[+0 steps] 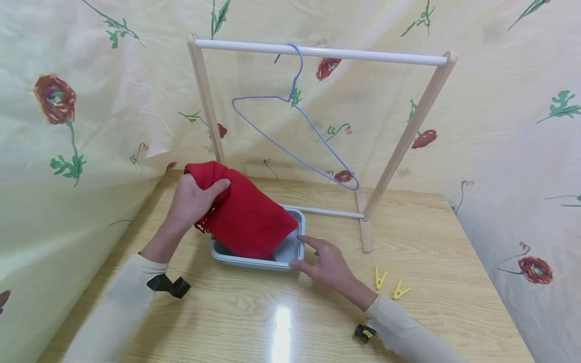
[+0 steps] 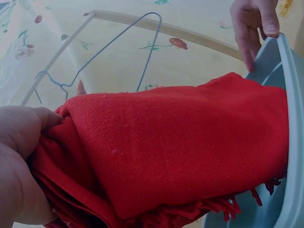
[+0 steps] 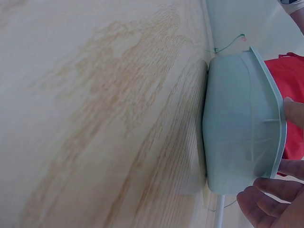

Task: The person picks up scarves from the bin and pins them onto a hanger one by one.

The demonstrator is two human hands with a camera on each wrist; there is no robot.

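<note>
A red fringed scarf (image 1: 254,217), folded in layers, slopes from my left hand (image 1: 192,199) down into a light blue-grey plastic basin (image 1: 254,263). In the left wrist view, my left thumb and fingers grip the bunched upper end of the scarf (image 2: 175,147). Its lower part lies within the basin, and fringe hangs along one edge. At the basin's right end, my right hand (image 1: 326,262) holds the rim, thumb by the near corner and index finger further back. The right wrist view shows these fingers at the rim of the upright basin (image 3: 237,128).
Behind the basin stands a wooden rack with a white rail (image 1: 363,54). A blue wire hanger (image 1: 290,151) hangs tilted from it. Two yellow clothespins (image 1: 379,278) lie right of the right hand on the wooden table (image 1: 227,312). Flowered cloth (image 1: 113,101) surrounds the table.
</note>
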